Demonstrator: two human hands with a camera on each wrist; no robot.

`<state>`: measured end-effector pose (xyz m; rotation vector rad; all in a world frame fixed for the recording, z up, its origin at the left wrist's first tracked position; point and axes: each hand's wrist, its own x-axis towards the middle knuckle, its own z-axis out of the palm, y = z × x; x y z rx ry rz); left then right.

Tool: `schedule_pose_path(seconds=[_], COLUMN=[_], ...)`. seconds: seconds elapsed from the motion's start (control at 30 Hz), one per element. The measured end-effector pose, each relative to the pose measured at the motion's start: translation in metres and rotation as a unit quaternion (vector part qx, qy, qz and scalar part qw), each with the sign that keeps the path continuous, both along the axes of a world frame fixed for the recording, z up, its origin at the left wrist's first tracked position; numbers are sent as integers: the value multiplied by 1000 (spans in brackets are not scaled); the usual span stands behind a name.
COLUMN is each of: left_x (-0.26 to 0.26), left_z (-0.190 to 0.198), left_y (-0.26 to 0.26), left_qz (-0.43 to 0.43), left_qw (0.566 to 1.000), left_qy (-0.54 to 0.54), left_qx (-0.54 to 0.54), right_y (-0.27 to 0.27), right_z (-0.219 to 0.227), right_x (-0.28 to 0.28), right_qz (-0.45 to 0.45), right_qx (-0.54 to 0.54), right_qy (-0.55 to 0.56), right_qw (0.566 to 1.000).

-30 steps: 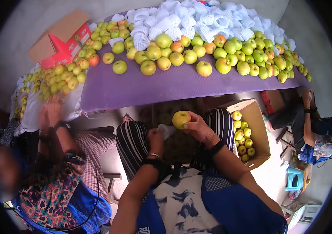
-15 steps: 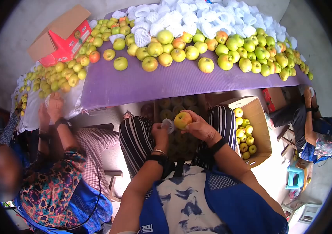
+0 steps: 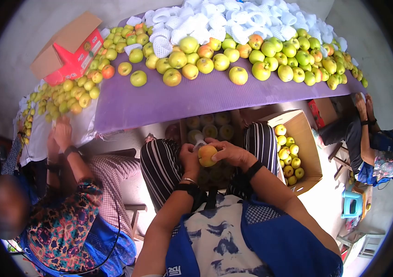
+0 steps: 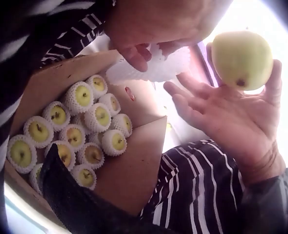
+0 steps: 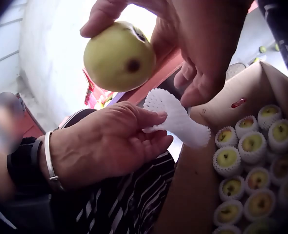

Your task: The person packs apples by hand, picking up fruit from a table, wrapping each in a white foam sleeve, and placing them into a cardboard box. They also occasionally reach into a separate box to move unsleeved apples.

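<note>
My right hand grips a yellow-green apple between thumb and fingers. A dark spot shows on the apple in the right wrist view. My left hand pinches a white foam net sleeve by one end, just below the apple. The foam sleeve is stretched out limp and has no fruit in it. Right fingers reach close to the sleeve in both wrist views. Below the hands stands a cardboard box with several apples in foam nets, stems up.
A purple-covered table ahead bears loose apples and a heap of foam nets. Another carton with bare apples stands at my right knee. A red box sits at the far left. One person sits on each side.
The apple has moved left and toward my body, now in front of the foam sleeve. My left hand has shifted right, and both hands have come together.
</note>
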<state>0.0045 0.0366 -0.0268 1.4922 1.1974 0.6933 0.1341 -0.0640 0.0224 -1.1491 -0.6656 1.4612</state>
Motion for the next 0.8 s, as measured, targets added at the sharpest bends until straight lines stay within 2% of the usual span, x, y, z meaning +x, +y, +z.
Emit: schedule_pose_path(seconds=[0.13, 0.2, 0.27, 0.3, 0.37, 0.4, 0.5, 0.57, 0.6, 0.67, 0.73, 0.8], left_x=[-1, -1, -3, -4, -8, -9, -9, -9, -9, -7, -6, -5], left_z=[8, 5, 4, 4, 0, 0, 1, 5, 9, 17, 21, 22], left_y=[-3, -3, -3, -2, -1, -1, -2, -4, -5, -8, -12, -14], left_qz=[-22, -49, -60, -72, -92, -112, -94, -81, -69, -66, -63, -99], left_qw=[999, 983, 982, 981, 981, 982, 972, 966, 958, 960, 963, 973], left_qy=[-39, -160, -158, -157, -143, -129, -170, -189, -207, -204, -200, -179], left_qx=[-5, -80, -85, -91, -88, -85, -131, -158, -186, -178, -170, -106], right_y=[1, 2, 2, 2, 4, 4, 4, 4, 4, 6, 5, 6], right_z=[6, 7, 1, 4, 11, 10, 6, 6, 0, -15, -9, -5], right_x=[1, 3, 5, 4, 2, 1, 1, -1, -2, -3, -7, -10], right_qz=[18, 26, -22, -22, -105, -105, -124, -106, -107, -110, -118, -126], right_qx=[-17, -22, -59, -59, -39, -39, -33, -51, -50, -61, -67, -73], right_qy=[41, 69, 70, 70, 88, 87, 28, -173, -173, -370, -399, -427], right_qw=[999, 997, 996, 996, 990, 990, 991, 978, 978, 920, 907, 892])
